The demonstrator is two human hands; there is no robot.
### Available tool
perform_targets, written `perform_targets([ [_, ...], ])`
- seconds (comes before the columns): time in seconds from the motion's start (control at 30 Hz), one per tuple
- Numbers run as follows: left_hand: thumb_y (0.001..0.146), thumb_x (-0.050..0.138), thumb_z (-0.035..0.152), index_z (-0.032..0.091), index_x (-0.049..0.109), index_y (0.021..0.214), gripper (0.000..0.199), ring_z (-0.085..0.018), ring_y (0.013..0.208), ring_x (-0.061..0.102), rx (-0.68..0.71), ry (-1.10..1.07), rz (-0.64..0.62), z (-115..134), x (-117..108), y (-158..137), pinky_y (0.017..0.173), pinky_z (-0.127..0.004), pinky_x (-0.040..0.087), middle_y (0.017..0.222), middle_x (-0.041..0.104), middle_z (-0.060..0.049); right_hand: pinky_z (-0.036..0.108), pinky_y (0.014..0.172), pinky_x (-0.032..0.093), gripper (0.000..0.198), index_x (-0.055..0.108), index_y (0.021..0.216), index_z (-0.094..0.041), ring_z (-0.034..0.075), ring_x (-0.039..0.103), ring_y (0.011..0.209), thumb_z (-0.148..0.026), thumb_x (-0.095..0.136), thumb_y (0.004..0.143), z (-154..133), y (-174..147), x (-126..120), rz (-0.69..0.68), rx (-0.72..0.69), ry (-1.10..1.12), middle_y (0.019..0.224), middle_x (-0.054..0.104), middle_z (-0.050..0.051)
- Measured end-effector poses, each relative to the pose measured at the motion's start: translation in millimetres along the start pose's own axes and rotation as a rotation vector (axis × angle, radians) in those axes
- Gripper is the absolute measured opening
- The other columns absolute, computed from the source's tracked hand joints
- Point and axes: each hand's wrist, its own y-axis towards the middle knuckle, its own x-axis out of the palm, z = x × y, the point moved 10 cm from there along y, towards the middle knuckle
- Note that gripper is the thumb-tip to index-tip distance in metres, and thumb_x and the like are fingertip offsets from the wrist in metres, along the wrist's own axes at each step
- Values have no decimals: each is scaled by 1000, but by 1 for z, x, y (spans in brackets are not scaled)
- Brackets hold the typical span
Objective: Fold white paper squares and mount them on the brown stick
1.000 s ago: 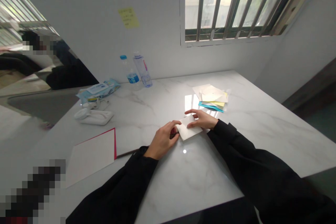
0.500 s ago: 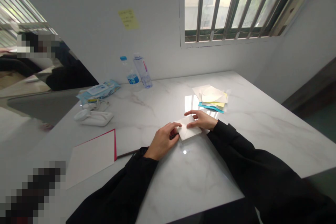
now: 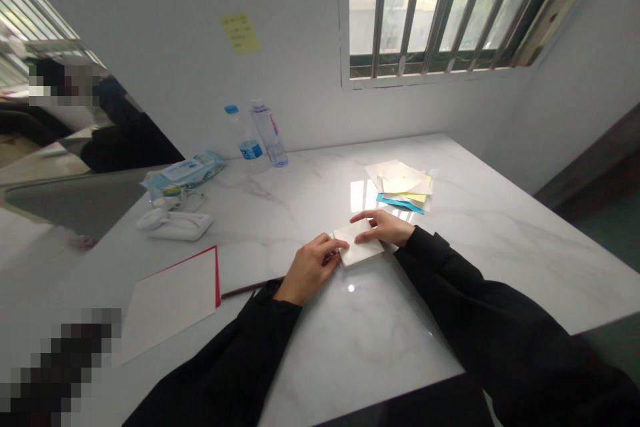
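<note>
A small folded white paper (image 3: pixel 361 251) lies on the marble table (image 3: pixel 450 260) in front of me. My left hand (image 3: pixel 311 265) pinches its left edge with thumb and fingers. My right hand (image 3: pixel 384 227) rests on the paper's far side, fingers pressing down on it. Both arms are in black sleeves.
A stack of white, yellow and blue papers (image 3: pixel 403 185) lies beyond my right hand. A white sheet with a red edge (image 3: pixel 173 297) and a thin dark stick (image 3: pixel 247 289) lie at left. Two bottles (image 3: pixel 263 135), a wipes pack (image 3: pixel 185 172) and a white device (image 3: pixel 175 223) stand farther back.
The paper's left flap has been folded in, so the paper looks smaller. My left fingers slid slightly rightward along its edge. My right hand stays pressed on it.
</note>
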Motion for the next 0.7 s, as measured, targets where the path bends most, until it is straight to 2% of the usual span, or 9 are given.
perform_targets([
  [0.17,97,63,11,27,78,114,28,-14,77,63,6,19,-4,1,0,0,83,-31,54,100,68,-1,28,68,47,67,72,134,-19,17,58,72,-29,92,72,-3,-1,1,-2,7,-43,77,61,-2],
  [0.33,99,62,14,28,78,114,26,-15,79,63,21,34,-2,2,0,-1,84,-32,54,100,67,-1,28,69,46,64,74,131,-20,16,55,72,-33,94,71,-6,-2,-2,25,-16,-72,75,57,-4],
  [0.57,94,63,11,26,73,125,35,-17,81,64,15,18,12,0,1,1,80,-31,52,94,64,0,29,73,49,66,74,131,-18,17,58,75,-31,95,70,-4,1,-1,13,-7,-57,77,60,-3],
  [0.7,95,63,12,26,74,121,32,-17,82,64,16,27,10,0,1,1,80,-31,52,95,65,-1,30,77,51,66,73,134,-18,19,62,80,-31,94,72,-6,0,-1,2,3,-83,82,65,0],
])
